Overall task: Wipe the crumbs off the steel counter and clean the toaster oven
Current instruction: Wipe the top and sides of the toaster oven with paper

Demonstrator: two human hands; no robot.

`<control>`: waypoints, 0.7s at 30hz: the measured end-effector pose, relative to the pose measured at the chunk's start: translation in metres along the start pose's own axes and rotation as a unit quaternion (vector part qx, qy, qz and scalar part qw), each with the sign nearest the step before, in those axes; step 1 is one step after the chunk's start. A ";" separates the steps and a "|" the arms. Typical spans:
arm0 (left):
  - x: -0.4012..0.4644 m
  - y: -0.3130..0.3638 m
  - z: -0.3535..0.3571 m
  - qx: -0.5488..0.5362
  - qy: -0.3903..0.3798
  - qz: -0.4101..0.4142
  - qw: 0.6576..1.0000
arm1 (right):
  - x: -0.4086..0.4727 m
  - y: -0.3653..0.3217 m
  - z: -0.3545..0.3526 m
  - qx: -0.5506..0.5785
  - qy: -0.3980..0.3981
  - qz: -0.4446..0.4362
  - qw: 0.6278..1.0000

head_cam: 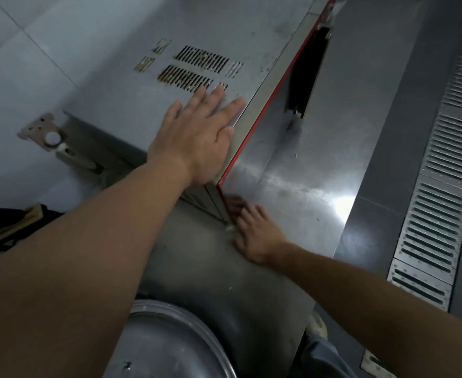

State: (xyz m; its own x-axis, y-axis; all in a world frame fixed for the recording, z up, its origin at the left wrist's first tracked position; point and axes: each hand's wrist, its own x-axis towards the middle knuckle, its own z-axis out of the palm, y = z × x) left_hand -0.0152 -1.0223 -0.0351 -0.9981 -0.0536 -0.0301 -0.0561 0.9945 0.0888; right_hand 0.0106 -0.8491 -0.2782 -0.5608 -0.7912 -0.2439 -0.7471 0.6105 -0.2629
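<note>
I see the counter [300, 170] running across the middle, with the oven [148, 31] standing on it at upper left. My left hand [197, 137] lies flat and open on the oven top, beside the vents [197, 69]. My right hand [254, 233] rests on the counter at the oven's front corner, fingers extended but blurred.
</note>
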 end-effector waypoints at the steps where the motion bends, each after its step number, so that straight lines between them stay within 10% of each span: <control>1: 0.000 0.001 -0.001 -0.001 -0.001 0.002 1.000 | -0.018 -0.015 0.009 0.006 -0.021 -0.039 0.999; 13: 0.002 -0.001 0.002 0.001 0.003 0.005 1.000 | -0.126 -0.001 0.070 -0.043 -0.007 -0.394 0.918; 18: 0.002 -0.001 0.001 0.006 -0.002 0.007 1.000 | -0.109 0.066 0.023 -0.048 -0.002 -0.372 0.927; 21: 0.002 -0.001 0.002 0.007 -0.001 0.008 1.000 | -0.092 0.124 -0.011 -0.047 0.009 -0.209 0.977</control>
State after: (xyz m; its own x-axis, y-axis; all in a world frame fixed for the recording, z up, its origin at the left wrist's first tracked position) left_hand -0.0176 -1.0234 -0.0369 -0.9988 -0.0383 -0.0318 -0.0406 0.9964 0.0747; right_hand -0.0344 -0.7005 -0.2782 -0.2049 -0.9718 -0.1165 -0.9411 0.2284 -0.2494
